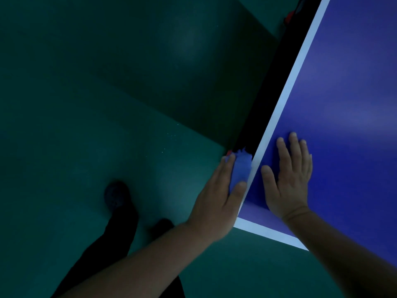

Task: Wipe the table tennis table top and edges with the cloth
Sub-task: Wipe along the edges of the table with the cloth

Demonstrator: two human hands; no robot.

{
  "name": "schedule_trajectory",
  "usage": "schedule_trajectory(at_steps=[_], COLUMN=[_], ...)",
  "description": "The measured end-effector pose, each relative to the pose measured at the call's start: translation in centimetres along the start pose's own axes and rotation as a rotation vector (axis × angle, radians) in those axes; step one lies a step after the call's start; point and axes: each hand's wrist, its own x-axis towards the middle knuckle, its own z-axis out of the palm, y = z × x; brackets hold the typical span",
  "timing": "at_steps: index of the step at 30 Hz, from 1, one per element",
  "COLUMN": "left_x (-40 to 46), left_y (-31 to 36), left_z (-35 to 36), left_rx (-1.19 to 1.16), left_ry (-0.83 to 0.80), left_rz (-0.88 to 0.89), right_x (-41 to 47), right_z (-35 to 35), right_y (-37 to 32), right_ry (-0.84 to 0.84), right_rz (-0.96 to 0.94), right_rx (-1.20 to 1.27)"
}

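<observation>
A: Head view. Where is the cloth (240, 168)?
B: Against the surface (343, 82) side edge, near the corner, left hand (217, 198) grip clamped on it. Right hand (287, 181) lies flat, fingers apart.
A: Handling?
B: Probably soft, light; hold it bunched.

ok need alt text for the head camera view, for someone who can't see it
A person's left hand presses a blue cloth against the side edge of a blue table tennis table near its corner, while the right hand rests flat on the top. Below are a dim green floor and the person's dark shoes.
</observation>
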Motion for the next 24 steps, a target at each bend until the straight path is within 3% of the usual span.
schedule_trajectory(at_steps=[4,10,14,18,21,24], left_x=[2.4,12.5,10.1,5.7,5.6,8.3], left_y=[0.4,4.3,3.8,1.0,0.3,1.7], left_z=[-0.3,-1.4,-1.2,-1.6,-2.5,-1.9], left_rx=[0.11,0.015,-0.111,-0.206,-0.033,0.058], left_ry=[-0.018,0.041,0.034,-0.08,-0.169,-0.105], left_rz=[0.039,0.061,0.061,0.044,0.097,0.154], right_x=[0.0,0.1,0.1,1.4,5.6,12.5], right_z=[0.0,0.0,-0.2,-1.1,-2.2,-2.8], right_y=[0.1,0.1,0.1,0.6,2.2,4.2], right_ry=[0.0,-0.021,-0.042,0.036,0.085,0.066], right_rz=[-0.004,0.007,0.005,0.018,0.003,0.08], right_rx=[-0.003,-0.004,0.006,0.089,0.129,0.1])
